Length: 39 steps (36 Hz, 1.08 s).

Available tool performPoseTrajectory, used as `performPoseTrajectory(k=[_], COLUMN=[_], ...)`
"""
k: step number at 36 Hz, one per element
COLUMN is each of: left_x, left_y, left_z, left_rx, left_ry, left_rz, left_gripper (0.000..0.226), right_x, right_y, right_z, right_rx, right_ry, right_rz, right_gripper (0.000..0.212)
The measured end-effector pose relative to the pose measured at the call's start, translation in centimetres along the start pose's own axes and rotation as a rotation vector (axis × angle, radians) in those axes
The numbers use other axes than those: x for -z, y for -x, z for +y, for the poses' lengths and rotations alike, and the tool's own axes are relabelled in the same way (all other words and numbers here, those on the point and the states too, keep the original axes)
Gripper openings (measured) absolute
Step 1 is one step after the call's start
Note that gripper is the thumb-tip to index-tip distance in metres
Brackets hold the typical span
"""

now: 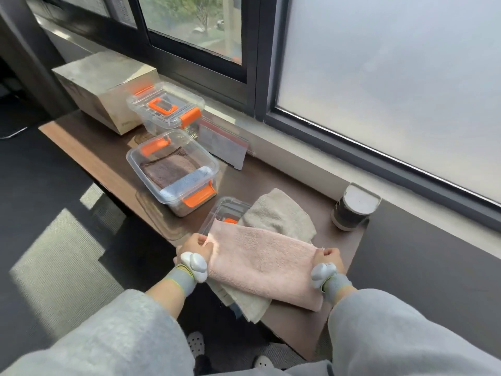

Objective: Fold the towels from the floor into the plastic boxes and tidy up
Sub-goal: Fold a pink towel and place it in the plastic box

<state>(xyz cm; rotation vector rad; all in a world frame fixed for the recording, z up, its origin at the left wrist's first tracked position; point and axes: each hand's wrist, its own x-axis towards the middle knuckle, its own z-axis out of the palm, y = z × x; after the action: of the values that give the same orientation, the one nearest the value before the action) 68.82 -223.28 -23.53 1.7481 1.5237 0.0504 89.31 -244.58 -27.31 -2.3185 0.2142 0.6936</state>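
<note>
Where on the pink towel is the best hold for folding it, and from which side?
By its two far corners, one hand from each short end, as the left hand and right hand pinch now. The pink towel lies as a long flat strip over the beige towel; corner holds should keep it square.

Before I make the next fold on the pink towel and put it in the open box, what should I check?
1. Both ends gripped: the left hand and the right hand each pinch the pink towel. Ok.
2. Towel flat between the hands: ok.
3. Surface beneath free: not ok. The beige towel and a loose lid lie under it.
4. Open box uncovered: ok.
5. Room inside: a brown towel and a blue towel are in it. Cannot tell.
</note>
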Motion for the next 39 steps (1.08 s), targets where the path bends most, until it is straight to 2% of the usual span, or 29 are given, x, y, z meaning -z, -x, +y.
performPoseTrajectory(k=[2, 4, 7, 10, 12, 17, 21, 24, 29, 32, 35, 39], left_x=[0.2, 0.6, 0.9, 1.2, 1.7, 2.8, 3.5, 3.9, 4.9, 5.0, 4.9, 5.4], left_y=[0.1, 0.1, -0.2, -0.4, -0.7, -1.5, -1.9, -2.3, -3.2, -3.8, -4.3, -5.1], left_z=[0.4, 1.3, 2.4, 3.0, 3.8, 5.5, 5.6, 5.5, 4.9, 4.3, 3.8, 4.0], left_rx=[-0.050, -0.084, -0.052, -0.087, -0.147, -0.278, -0.327, -0.344, -0.369, -0.362, -0.333, -0.341], left_ry=[0.046, 0.119, 0.027, -0.120, -0.188, -0.190, -0.186, -0.193, -0.172, -0.225, -0.268, -0.234], left_rz=[-0.010, -0.042, -0.089, -0.195, -0.217, -0.288, -0.312, -0.269, -0.262, -0.299, -0.317, -0.248], left_gripper=[0.008, 0.025, 0.043, 0.015, 0.017, 0.025, 0.022, 0.023, 0.024, 0.018, 0.027, 0.031], right_x=[0.5, 1.0, 1.5, 1.4, 1.1, 0.2, -0.1, -0.5, -1.0, -0.6, -0.6, -0.9], right_y=[-0.1, 0.1, 0.4, 1.0, 1.8, 3.3, 3.8, 4.2, 4.5, 4.7, 4.8, 5.4], right_z=[-0.2, -0.2, 0.3, 0.6, 0.5, 0.3, 0.4, 0.2, -0.4, -0.7, -0.6, -0.5], right_rx=[-0.034, -0.053, -0.074, -0.112, -0.131, -0.136, -0.103, -0.081, -0.034, 0.014, 0.022, 0.061], right_ry=[-0.027, -0.035, 0.034, 0.084, 0.093, 0.108, 0.072, 0.027, -0.095, -0.138, -0.159, -0.197], right_rz=[-0.001, -0.018, -0.030, 0.020, 0.015, 0.005, -0.021, -0.055, -0.004, 0.022, -0.016, -0.047], right_gripper=[0.023, 0.034, 0.040, 0.035, 0.036, 0.040, 0.045, 0.037, 0.021, 0.019, 0.013, 0.011])
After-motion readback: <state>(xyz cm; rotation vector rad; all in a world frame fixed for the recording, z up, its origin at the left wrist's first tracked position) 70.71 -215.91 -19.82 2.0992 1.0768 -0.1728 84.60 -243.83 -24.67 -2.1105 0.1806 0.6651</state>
